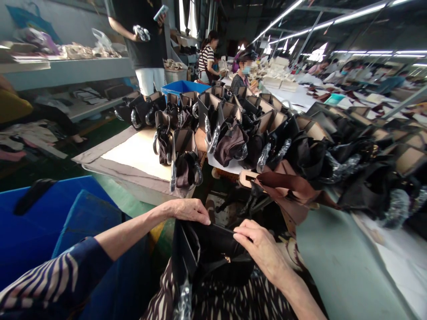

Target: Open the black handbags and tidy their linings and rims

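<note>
A black bag (216,244) sits on the person's patterned clothing (240,298) at the lower centre of the frame, its mouth facing up between the two hands. The left hand (190,210) has its fingers (204,217) clamped on the far rim; the right hand (262,249) pinches the same rim further right, thumb and fingers together on the edge. The bag's inside is too dark to tell what it holds. A gold-coloured fitting (227,258) shows on its front, and a clear plastic-wrapped part (185,300) hangs at its lower left.

Across the middle and right of the frame, dark bags (230,146) stand in crowded rows, many with tan panels rising at the back and plastic-wrapped handles in front. Two of them stand near the right end of the pale bench (133,153) at centre left. A brown bag (287,189) lies slumped right of centre, beside the grey-green bench (336,266).

At the lower left is a large blue bin (30,244), a black strap (33,195) over its rim and a blue cloth (90,222) against its right side. Another blue container (183,86) stands at upper centre, behind the bags; its bottom is hidden.
</note>
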